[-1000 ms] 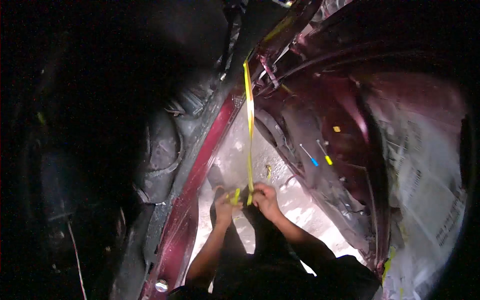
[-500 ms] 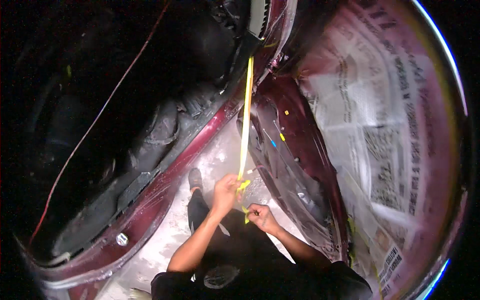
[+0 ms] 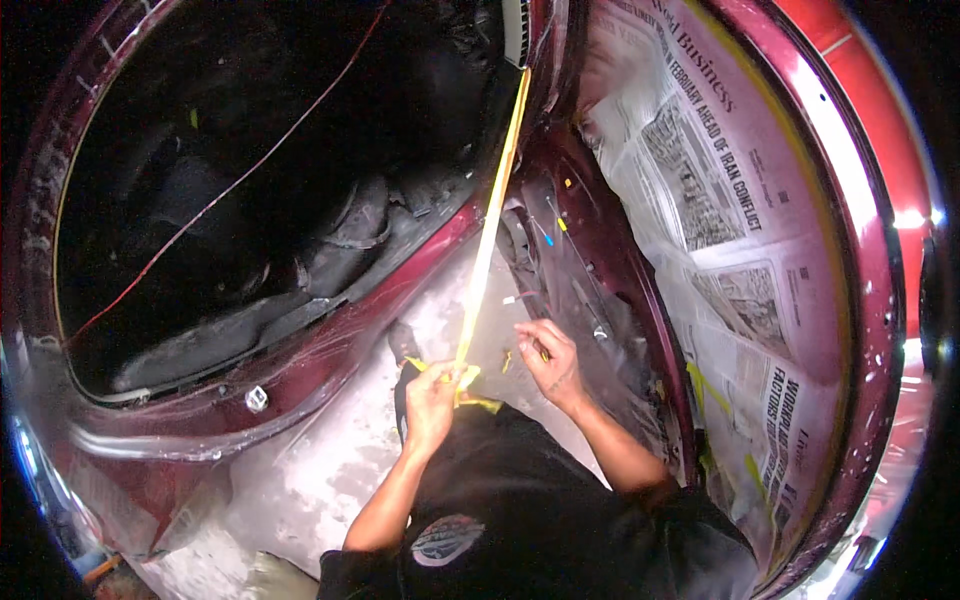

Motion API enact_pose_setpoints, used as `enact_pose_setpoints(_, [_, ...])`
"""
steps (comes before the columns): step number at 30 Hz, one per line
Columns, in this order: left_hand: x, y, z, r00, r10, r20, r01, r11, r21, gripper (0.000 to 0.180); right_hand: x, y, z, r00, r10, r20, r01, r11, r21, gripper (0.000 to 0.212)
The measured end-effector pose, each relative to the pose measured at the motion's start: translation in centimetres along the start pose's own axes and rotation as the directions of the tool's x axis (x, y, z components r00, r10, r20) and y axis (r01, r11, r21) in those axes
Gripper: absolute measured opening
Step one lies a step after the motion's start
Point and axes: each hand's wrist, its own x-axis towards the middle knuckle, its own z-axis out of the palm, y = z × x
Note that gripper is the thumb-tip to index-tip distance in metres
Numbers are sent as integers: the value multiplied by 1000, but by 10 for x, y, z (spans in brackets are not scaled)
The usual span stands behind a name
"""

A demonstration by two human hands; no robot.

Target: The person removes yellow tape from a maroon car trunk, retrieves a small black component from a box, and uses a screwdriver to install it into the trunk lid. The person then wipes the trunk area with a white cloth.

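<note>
A long strip of yellow masking tape (image 3: 490,225) runs taut from the car body's upper corner down to my left hand (image 3: 430,405). That hand is closed on the strip's lower end, where crumpled yellow tape sticks out around the fingers. To the right, my right hand (image 3: 552,368) is raised, its fingers loosely bent with a gap to the thumb. A bit of yellow shows against its fingers. Beside it, a small yellow tape scrap (image 3: 507,361) appears to be in the air, touching neither hand.
An open dark red car door (image 3: 605,215) stands on the right, near glass covered with newspaper (image 3: 735,200). Left is a dark opening with a red body rim (image 3: 290,375) and a thin red cord (image 3: 240,182) across it. The pale floor (image 3: 300,500) lies below.
My hands have moved apart: the right rose and went right, its fingers loosening from the tape's tail. The left shifted left and slightly down, still gripping the strip. The view has turned.
</note>
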Motion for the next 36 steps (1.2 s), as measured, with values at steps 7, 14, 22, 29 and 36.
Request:
enact_pose_setpoints(7, [-48, 24, -14, 999, 34, 19, -38, 976, 216, 19, 1, -54, 10, 928, -372, 25, 373, 927, -46, 56])
enact_pose_setpoints(14, [-73, 44, -49, 980, 200, 18, -195, 923, 331, 14, -10, -54, 51, 808, -472, 354, 472, 877, 93, 46])
enact_pose_setpoints(22, [-60, -71, -98, 975, -15, -221, -75, 916, -393, 17, -59, -67, 139, 861, -117, 494, 86, 993, 85, 46])
enact_pose_setpoints(29, [-86, -78, -142, 953, -294, -67, 173, 713, -679, 31, -90, -60, 219, 824, -232, 518, 378, 904, -198, 42])
enact_pose_setpoints(36, [-97, -100, -155, 888, -385, 252, 427, 489, -760, 45, -98, -48, 235, 880, -119, 459, 269, 923, -276, 28])
